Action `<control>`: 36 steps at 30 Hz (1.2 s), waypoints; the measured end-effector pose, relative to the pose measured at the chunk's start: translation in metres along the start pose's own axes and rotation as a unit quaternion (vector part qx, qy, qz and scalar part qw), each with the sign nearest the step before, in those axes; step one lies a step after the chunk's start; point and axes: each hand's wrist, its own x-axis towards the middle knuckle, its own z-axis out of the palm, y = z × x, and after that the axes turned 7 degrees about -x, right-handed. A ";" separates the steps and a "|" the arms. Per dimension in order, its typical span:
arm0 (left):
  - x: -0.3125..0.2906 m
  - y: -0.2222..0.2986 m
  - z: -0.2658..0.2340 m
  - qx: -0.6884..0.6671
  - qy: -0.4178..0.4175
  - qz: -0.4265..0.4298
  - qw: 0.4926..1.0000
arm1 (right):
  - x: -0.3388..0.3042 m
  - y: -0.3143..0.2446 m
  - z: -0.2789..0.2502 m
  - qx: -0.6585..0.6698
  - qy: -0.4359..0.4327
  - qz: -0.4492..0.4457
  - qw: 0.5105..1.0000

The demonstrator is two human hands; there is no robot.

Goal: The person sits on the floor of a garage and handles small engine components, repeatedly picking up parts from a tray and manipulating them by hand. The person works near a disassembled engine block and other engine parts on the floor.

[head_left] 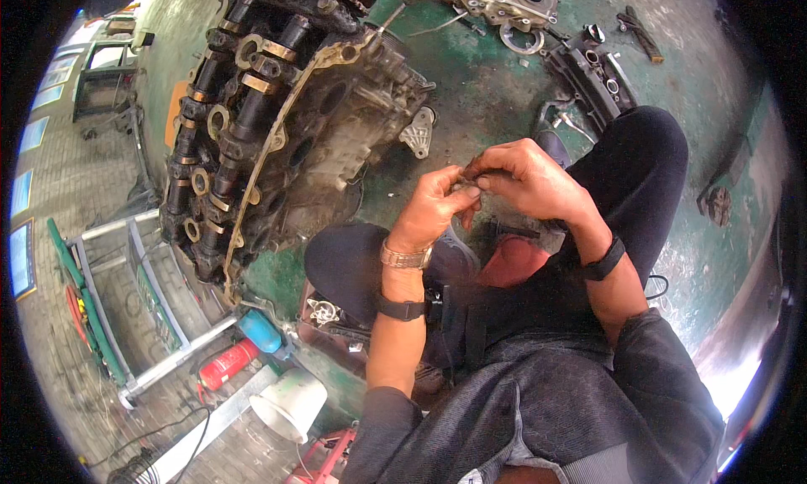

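My left hand and my right hand meet in front of my knees, fingertips pinched together. Whatever small thing lies between them is hidden by the fingers; I cannot make out its kind. Close by on the left stands a large engine block, dark with grease. Its cylinder head side shows two camshafts with shiny lobes, and a pale gasket edge runs along it. A metal bracket sits at the engine's side, just beyond my left hand.
On the green floor ahead lie a metal engine cover, a black valve cover and a dark bar. Behind the engine at left are a metal frame, a red fire extinguisher and a white bucket.
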 end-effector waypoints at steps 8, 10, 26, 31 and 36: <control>0.003 -0.005 0.000 -0.114 0.021 0.056 0.992 | 0.002 -0.004 0.001 0.048 0.064 0.094 0.992; 0.005 -0.006 0.002 -0.089 0.058 0.071 0.992 | 0.002 -0.003 0.000 0.008 0.079 0.126 0.989; 0.006 -0.001 -0.001 -0.139 0.091 0.052 0.985 | 0.005 0.012 0.017 0.394 0.081 0.177 0.899; 0.007 0.001 -0.004 -0.215 0.061 0.083 0.971 | 0.006 0.014 0.021 0.351 0.080 0.191 0.913; 0.004 0.004 -0.005 -0.230 0.016 0.086 0.969 | 0.007 0.015 0.022 0.322 0.094 0.191 0.922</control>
